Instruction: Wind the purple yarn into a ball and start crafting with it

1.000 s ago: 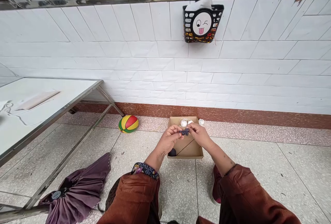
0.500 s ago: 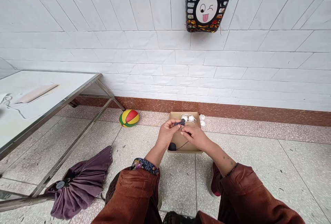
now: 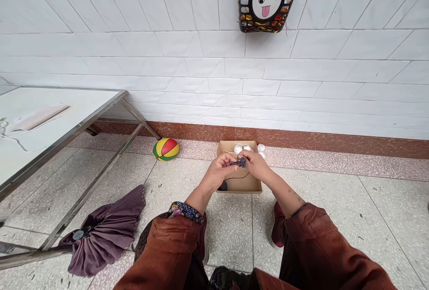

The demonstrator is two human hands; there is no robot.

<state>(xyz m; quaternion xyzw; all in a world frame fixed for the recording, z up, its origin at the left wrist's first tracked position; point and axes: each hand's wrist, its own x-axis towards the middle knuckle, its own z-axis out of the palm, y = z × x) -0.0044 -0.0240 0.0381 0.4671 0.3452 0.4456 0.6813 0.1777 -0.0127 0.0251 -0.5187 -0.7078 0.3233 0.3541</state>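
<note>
Between my hands is a small dark blue-grey yarn piece (image 3: 241, 162) that looks crocheted or knitted. My left hand (image 3: 219, 171) is closed, pinching its left end between thumb and fingers. At its right end, my right hand (image 3: 256, 164) is closed with the fingertips together on the dark yarn. Whether a thin hook is also in the fingers I cannot make out. A dark yarn strand (image 3: 236, 178) runs from a dark yarn ball (image 3: 223, 186) up toward my right hand. The ball lies in the near left corner of a shallow cardboard box (image 3: 243, 187) under my hands.
White yarn balls (image 3: 238, 148) lie at the box's far side, with another white ball (image 3: 261, 148) just outside it. To the left are a colourful ball (image 3: 166, 149), a folded purple umbrella (image 3: 107, 234) and a metal-framed table (image 3: 77, 102). A black basket (image 3: 246, 13) hangs on the tiled wall.
My right hand has moved up and right, closer to the end of the yarn piece, which now sits slightly further right. The strand has shifted. The whole view has tilted down slightly.
</note>
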